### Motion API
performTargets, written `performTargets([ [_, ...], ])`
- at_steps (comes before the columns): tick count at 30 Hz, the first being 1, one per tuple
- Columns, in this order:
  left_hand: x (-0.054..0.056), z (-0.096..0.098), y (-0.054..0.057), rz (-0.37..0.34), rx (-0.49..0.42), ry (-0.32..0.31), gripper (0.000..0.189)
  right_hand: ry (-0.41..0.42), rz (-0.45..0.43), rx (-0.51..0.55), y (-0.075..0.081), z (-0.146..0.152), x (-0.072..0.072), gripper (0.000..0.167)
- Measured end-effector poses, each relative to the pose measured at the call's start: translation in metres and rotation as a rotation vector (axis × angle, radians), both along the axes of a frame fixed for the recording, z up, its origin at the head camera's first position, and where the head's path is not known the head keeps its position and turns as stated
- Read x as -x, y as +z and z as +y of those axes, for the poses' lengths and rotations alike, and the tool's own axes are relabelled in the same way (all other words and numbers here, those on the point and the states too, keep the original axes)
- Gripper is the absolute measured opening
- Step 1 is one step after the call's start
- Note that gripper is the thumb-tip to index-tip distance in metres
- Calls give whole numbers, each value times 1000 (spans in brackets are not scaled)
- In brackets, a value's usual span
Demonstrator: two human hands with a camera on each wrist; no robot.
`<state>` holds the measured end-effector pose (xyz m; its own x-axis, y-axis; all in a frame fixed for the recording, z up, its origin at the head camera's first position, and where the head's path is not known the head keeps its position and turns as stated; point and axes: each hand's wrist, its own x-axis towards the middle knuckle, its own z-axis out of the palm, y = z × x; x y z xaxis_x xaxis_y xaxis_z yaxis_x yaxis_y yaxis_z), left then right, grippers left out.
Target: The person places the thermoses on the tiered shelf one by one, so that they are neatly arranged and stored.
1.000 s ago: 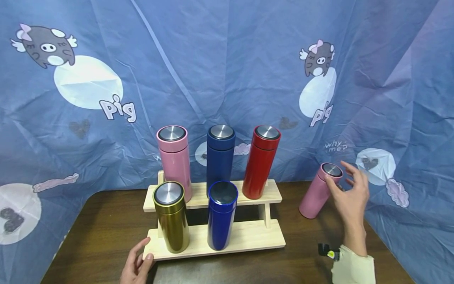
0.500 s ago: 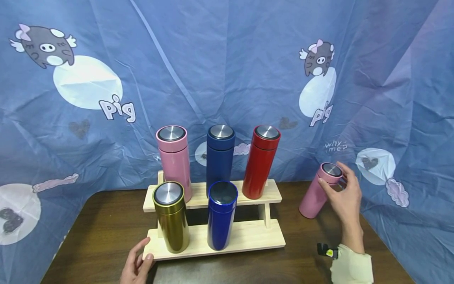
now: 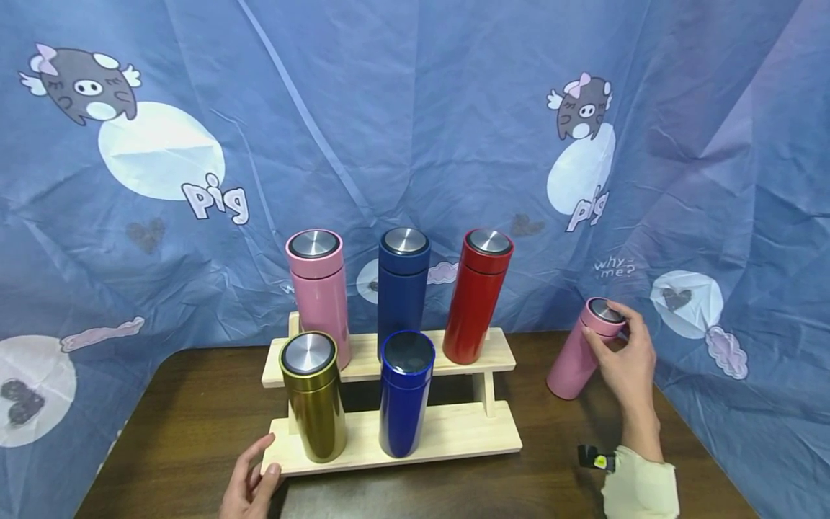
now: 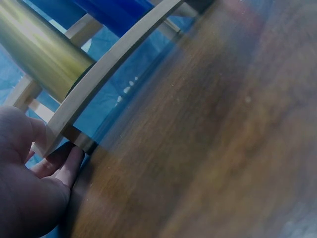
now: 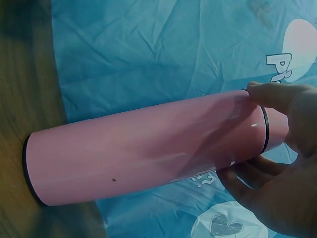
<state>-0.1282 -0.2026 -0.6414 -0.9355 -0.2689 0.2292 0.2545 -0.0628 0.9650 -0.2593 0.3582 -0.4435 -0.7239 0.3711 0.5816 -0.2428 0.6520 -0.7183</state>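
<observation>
On the right of the table, my right hand (image 3: 629,360) grips a pink thermos (image 3: 573,360) near its lid, thumb on one side and fingers on the other. In the right wrist view this thermos (image 5: 143,148) has its base on the table. My left hand (image 3: 249,479) holds the front left corner of a two-tier wooden rack (image 3: 460,432). In the left wrist view the fingers (image 4: 72,166) reach under the shelf end. A gold thermos (image 3: 318,411) and a shiny blue one stand on the lower shelf.
On the upper shelf stand another pink thermos (image 3: 322,303), a dark blue thermos (image 3: 402,295) and a red thermos (image 3: 476,303). A blue printed cloth (image 3: 415,108) hangs behind the brown table (image 3: 194,404) and along its sides.
My right hand has moved left onto the pink thermos and closed its fingers around the top. The left hand and the rack have stayed in place.
</observation>
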Motion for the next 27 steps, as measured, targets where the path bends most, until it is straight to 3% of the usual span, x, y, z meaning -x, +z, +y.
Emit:
performTargets([
  [7, 1, -1, -4, 40, 3, -15, 56, -12, -4, -16, -1, 1, 0, 63],
  [13, -2, 2, 10, 12, -23, -28, 55, -37, 35, -38, -1, 2, 1, 62],
  [17, -1, 1, 5, 32, -24, -33, 56, -54, 49, -51, 1, 2, -1, 61],
  [19, 2, -1, -4, 45, -15, -29, 60, -68, 52, -64, 2, 2, -2, 60],
  [27, 0, -1, -1, 28, -5, -19, 44, -86, 63, -84, 6, 2, -5, 59],
])
